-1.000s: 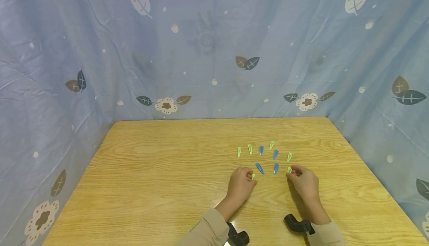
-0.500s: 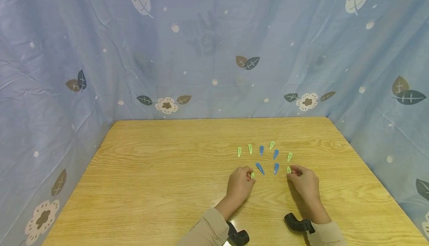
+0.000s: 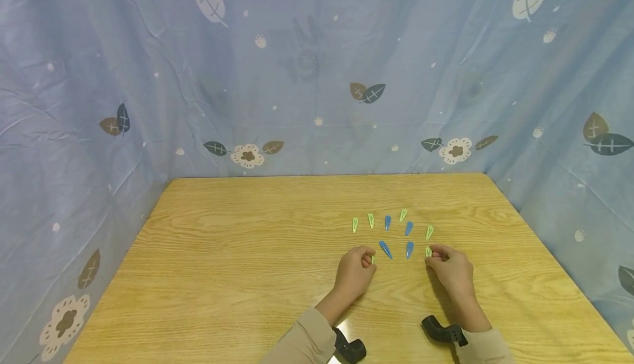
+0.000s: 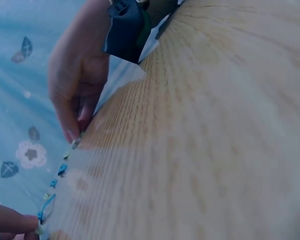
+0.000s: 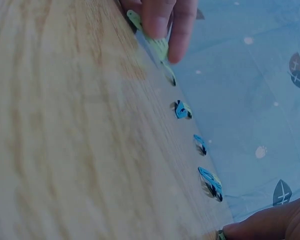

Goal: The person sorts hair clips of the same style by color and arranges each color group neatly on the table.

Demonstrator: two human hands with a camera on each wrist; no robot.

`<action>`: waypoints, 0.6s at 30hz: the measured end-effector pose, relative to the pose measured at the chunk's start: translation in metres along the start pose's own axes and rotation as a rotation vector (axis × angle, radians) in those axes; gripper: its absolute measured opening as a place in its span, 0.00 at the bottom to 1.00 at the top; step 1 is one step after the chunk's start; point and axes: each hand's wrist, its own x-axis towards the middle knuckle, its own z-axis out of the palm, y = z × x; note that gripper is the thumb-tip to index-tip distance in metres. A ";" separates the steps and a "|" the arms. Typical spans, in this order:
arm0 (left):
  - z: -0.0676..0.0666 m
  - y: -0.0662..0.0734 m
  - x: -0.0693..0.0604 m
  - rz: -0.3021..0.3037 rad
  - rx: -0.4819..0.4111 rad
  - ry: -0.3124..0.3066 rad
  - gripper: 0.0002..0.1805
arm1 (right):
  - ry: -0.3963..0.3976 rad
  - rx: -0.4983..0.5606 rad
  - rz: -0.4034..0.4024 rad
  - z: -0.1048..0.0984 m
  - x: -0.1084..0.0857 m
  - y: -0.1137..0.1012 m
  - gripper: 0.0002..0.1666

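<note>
Near the front right of the table, my left hand point(image 3: 355, 270) pinches a green hair clip point(image 3: 373, 260), mostly hidden by the fingers. To its right, my right hand point(image 3: 452, 269) holds another green hair clip point(image 3: 428, 252) between thumb and fingers; the right wrist view shows this clip point(image 5: 159, 46) up close. Between and beyond the hands lie several blue hair clips point(image 3: 385, 249) and several green hair clips point(image 3: 371, 221), spread apart. One blue hair clip point(image 3: 409, 249) lies just left of the right hand's fingertips.
The wooden table point(image 3: 238, 254) runs back to a patterned blue curtain point(image 3: 297, 105) that hangs behind it and at both sides. Black wrist mounts point(image 3: 443, 332) sit on both forearms, below beige sleeves.
My left hand has drawn slightly to the left with its clip, which shows less between the fingers now. The right hand and the loose clips have hardly moved.
</note>
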 end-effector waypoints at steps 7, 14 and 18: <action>-0.010 -0.007 0.001 -0.074 -0.245 -0.048 0.13 | 0.000 0.002 0.001 0.000 0.000 0.002 0.20; -0.029 -0.017 0.005 -0.079 -0.307 -0.010 0.12 | 0.007 -0.001 0.005 0.000 0.001 0.002 0.21; -0.044 -0.024 0.008 -0.080 -0.315 0.012 0.13 | -0.003 -0.003 0.008 -0.001 0.001 0.000 0.21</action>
